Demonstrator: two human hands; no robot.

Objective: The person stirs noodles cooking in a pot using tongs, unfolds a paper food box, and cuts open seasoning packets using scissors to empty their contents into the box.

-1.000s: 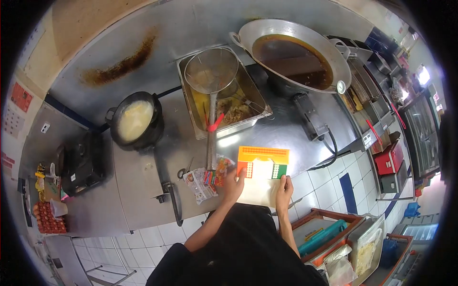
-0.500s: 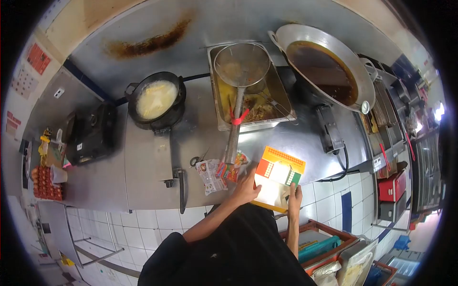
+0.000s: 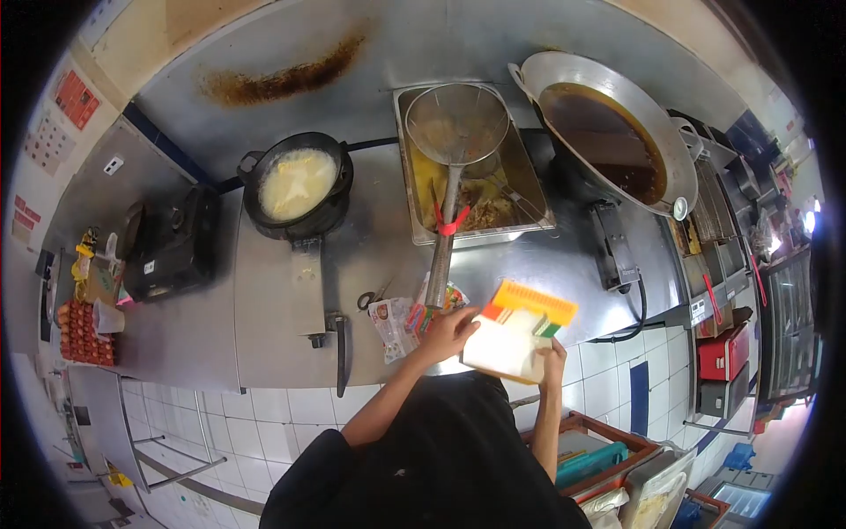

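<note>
A small cardboard box, orange with white, red and green parts, is held between my two hands over the counter's front edge. My left hand has its fingers closed at the box's left edge. At the lower right corner, my right hand grips the box. Just left of the box lie printed plastic packets and a pair of scissors. The long handle of a wire strainer with a red tie points toward my left hand.
A black pot of pale bubbling liquid sits on the steel counter. The strainer rests over a metal tray of oily food. At right stands a large wok of dark oil. Egg trays are far left.
The box has tilted and turned in my hands, showing more of its white face. The view has shifted slightly, and the things on the counter appear a little further right.
</note>
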